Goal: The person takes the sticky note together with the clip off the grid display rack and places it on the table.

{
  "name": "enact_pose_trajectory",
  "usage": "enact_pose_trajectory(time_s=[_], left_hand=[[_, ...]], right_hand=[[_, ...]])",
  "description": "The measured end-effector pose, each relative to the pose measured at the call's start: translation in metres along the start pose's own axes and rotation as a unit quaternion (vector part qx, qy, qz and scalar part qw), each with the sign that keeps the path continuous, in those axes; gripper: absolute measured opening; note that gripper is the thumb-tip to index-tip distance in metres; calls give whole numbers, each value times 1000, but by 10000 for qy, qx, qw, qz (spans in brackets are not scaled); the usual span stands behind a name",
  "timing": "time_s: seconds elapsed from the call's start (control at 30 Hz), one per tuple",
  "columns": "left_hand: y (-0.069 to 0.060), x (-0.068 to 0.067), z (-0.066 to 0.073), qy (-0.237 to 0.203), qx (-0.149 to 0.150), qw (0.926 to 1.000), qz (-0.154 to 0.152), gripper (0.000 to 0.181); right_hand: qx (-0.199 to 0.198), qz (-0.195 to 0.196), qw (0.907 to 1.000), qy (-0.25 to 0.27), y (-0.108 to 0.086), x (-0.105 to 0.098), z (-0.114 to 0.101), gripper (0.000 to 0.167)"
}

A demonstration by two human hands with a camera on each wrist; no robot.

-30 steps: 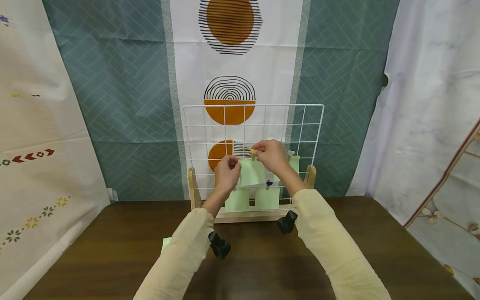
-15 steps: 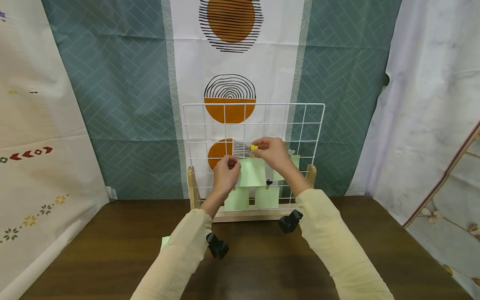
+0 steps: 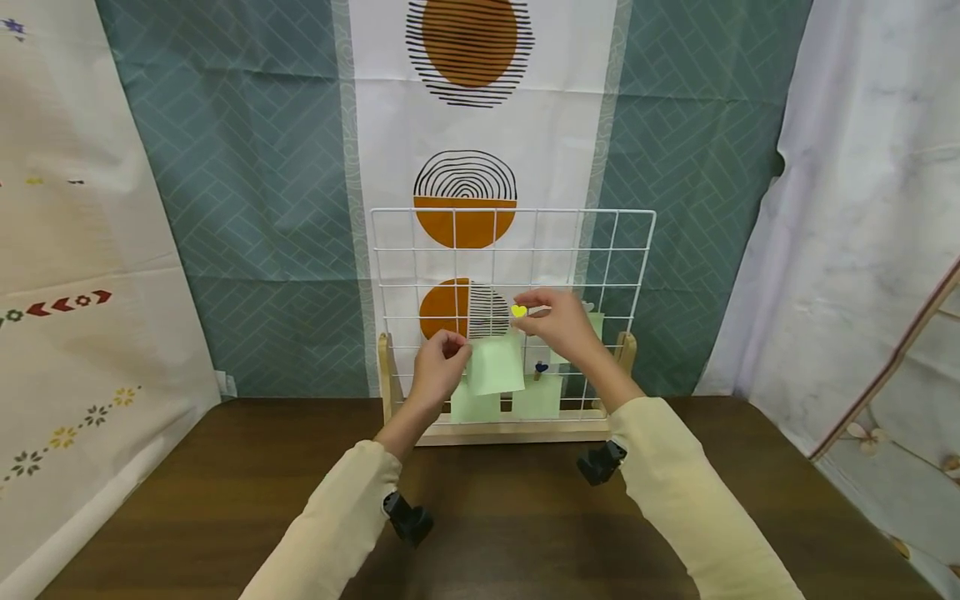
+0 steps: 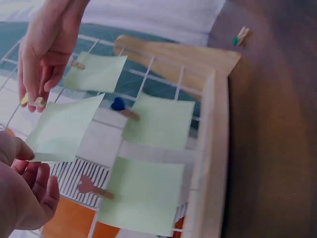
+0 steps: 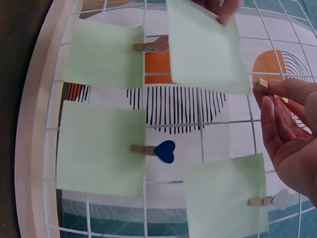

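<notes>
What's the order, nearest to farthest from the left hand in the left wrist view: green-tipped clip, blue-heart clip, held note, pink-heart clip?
1. Held note: pinched at its edge by the left hand.
2. Pink-heart clip: on the lowest note pictured.
3. Blue-heart clip: on the note above that one.
4. Green-tipped clip: upper right, on the table.

Your right hand [image 5: 293,141] pinches a wooden clip [image 5: 262,85] between thumb and finger. Just beside that grip is a pale green note [image 5: 208,54], its edge held by your left hand [image 5: 227,9]. Below the grip, a white-heart clip [image 5: 261,202] sits on another note [image 5: 223,193] against the white grid [image 5: 202,141]; well away from it, a blue-heart clip [image 5: 164,151] and a pink-heart clip [image 5: 161,43] hold two more notes [image 5: 101,158].
</notes>
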State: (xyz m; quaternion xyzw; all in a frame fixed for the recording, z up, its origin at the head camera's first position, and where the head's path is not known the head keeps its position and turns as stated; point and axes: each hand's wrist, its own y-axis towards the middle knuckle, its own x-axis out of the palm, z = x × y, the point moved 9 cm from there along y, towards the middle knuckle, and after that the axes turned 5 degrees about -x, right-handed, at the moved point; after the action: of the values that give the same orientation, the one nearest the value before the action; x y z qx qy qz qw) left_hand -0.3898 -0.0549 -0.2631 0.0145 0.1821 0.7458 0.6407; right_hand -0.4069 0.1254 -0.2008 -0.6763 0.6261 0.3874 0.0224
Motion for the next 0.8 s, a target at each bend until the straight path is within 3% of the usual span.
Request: enact_pose_trajectory(time_s=[0.17, 0.43, 0.8], left_hand=[[-14, 0, -19, -49, -236, 9993, -293, 9], [-21, -11, -47, 60, -461, 9985, -300, 8], [-34, -20, -66, 148, -249, 9988, -402, 9]], right_hand=[[-14, -81, 9998, -179, -11, 1, 8, 34], [-210, -189, 9995, -115, -25, 4, 24, 33], [-175, -233, 9996, -28, -44, 3, 47, 28]])
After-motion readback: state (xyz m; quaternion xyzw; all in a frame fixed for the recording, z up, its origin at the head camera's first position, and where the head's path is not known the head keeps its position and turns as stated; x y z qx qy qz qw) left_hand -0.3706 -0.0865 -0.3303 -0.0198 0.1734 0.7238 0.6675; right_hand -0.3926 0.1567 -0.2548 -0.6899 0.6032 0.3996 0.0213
